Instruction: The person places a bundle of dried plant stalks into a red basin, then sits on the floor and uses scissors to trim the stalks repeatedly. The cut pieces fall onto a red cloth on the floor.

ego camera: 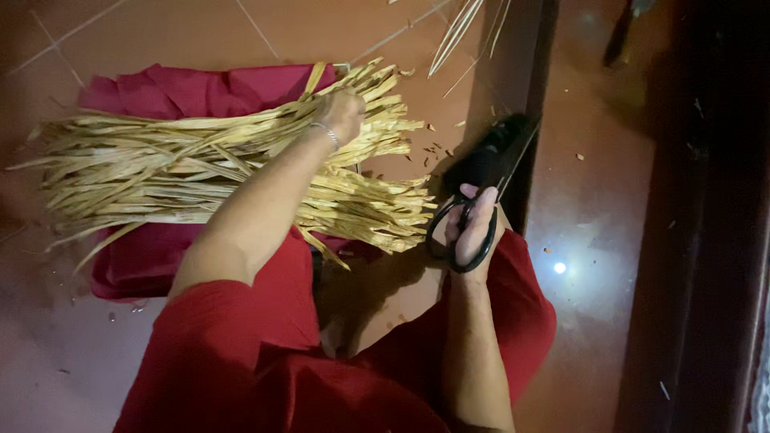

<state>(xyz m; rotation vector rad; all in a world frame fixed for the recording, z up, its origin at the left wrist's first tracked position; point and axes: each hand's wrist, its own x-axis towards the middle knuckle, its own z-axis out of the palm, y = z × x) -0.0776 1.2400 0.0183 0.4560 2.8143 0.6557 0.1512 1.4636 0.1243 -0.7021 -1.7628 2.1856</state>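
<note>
One scissors (481,188), blades up-right.

One pair of black-handled scissors (469,228), one red cloth (192,92), two bundles of dry straw-coloured leaf strips (160,160), too many strips to count.

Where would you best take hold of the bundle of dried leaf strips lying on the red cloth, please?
Probably across its middle from above, near where the left hand rests on the bundle of dried leaf strips: the strips lie packed and parallel there, while both ends fan out loose.
</note>
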